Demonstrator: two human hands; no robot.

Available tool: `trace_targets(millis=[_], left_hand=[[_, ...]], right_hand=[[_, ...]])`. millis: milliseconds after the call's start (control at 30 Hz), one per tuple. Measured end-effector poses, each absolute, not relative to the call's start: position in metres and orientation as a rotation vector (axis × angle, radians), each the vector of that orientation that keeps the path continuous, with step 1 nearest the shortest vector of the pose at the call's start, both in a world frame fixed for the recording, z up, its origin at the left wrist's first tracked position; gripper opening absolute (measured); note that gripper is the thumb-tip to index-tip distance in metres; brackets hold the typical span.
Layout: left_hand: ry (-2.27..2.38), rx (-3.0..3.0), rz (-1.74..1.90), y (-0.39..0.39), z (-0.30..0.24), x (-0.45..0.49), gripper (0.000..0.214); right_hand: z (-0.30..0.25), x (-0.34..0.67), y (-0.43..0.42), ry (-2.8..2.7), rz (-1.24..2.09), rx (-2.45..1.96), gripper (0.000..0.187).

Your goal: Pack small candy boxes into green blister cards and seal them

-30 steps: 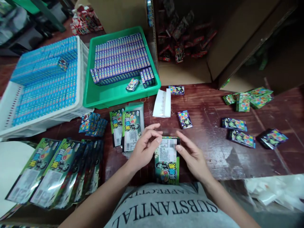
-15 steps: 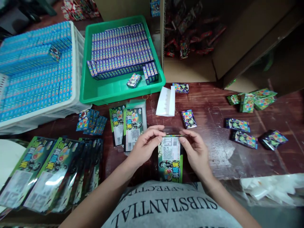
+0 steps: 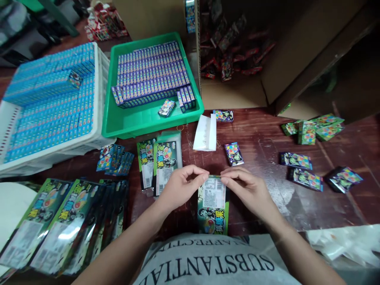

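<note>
A flat green and black printed packet with a white label panel lies before me, its print upside down. My left hand pinches the packet's far edge at the left corner between thumb and fingers. At the right corner of the same edge, my right hand grips with thumb and bent fingers. Beyond my hands lies a small purple candy box. Similar green printed packets in clear plastic lie left of my left hand.
A green tray holds rows of purple boxes. Left of it stands a white crate full of blue boxes. More filled packets lie front left. A folded white paper, green boxes and a cardboard carton are beyond.
The clear flap that stood beyond the packet's far edge no longer shows. My right hand's fingers have moved left along that edge, closer to my left hand. The view has shifted slightly.
</note>
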State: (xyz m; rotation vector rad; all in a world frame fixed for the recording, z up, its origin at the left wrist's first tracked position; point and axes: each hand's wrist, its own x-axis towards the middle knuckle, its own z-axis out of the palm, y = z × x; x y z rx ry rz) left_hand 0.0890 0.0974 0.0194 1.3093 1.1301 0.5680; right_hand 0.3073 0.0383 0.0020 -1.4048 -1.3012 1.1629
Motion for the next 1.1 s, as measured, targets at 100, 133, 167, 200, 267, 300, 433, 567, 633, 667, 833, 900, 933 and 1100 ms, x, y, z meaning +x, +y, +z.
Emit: trace_targets(millis=[100, 133, 167, 200, 267, 300, 433, 567, 633, 667, 833, 900, 933, 1100], left_hand=[[1.181, 1.330, 0.564, 0.104, 0.021, 0.096, 0.011], [1.184, 1.330, 0.559, 0.106, 0.021, 0.097, 0.011], [1.175, 1.334, 0.544, 0.108, 0.021, 0.097, 0.012], [1.155, 1.344, 0.524, 0.110, 0.021, 0.096, 0.013], [1.091, 1.369, 0.486, 0.111, 0.019, 0.091, 0.014], [1.056, 1.377, 0.472, 0.111, 0.018, 0.088, 0.014], [1.021, 1.444, 0.493, 0.109, 0.012, 0.082, 0.014], [1.051, 1.659, 0.422, 0.116, 0.008, 0.088, 0.012], [1.035, 1.788, 0.403, 0.122, 0.008, 0.093, 0.011], [1.044, 1.854, 0.424, 0.125, 0.008, 0.096, 0.011], [1.453, 1.941, 0.819, 0.154, 0.002, 0.110, 0.026], [1.591, 1.932, 0.833, 0.168, -0.006, 0.113, 0.051], [1.611, 1.932, 0.779, 0.175, -0.010, 0.114, 0.059], [1.432, 1.767, 0.609, 0.199, -0.013, 0.113, 0.046]], right_hand=[[0.007, 0.307, 0.050, -1.092, 1.309, -1.509, 0.016], [0.007, 0.308, 0.053, -1.058, 1.352, -1.516, 0.018], [0.007, 0.310, 0.055, -1.047, 1.388, -1.515, 0.019], [0.007, 0.313, 0.056, -1.059, 1.420, -1.506, 0.020], [0.006, 0.320, 0.056, -1.130, 1.469, -1.466, 0.021], [0.006, 0.324, 0.056, -1.185, 1.488, -1.439, 0.021], [0.008, 0.331, 0.071, -1.466, 1.372, -1.345, 0.027], [0.009, 0.321, 0.142, -1.728, 0.843, -1.355, 0.021], [0.007, 0.316, 0.192, -1.806, 0.746, -1.433, 0.023], [0.005, 0.314, 0.216, -1.806, 0.744, -1.473, 0.022], [-0.008, 0.315, 0.276, -1.784, 0.914, -1.522, 0.024], [-0.017, 0.321, 0.267, -1.765, 1.025, -1.454, 0.026], [-0.021, 0.327, 0.258, -1.744, 1.070, -1.413, 0.029], [-0.022, 0.368, 0.207, -1.619, 1.148, -1.306, 0.043]])
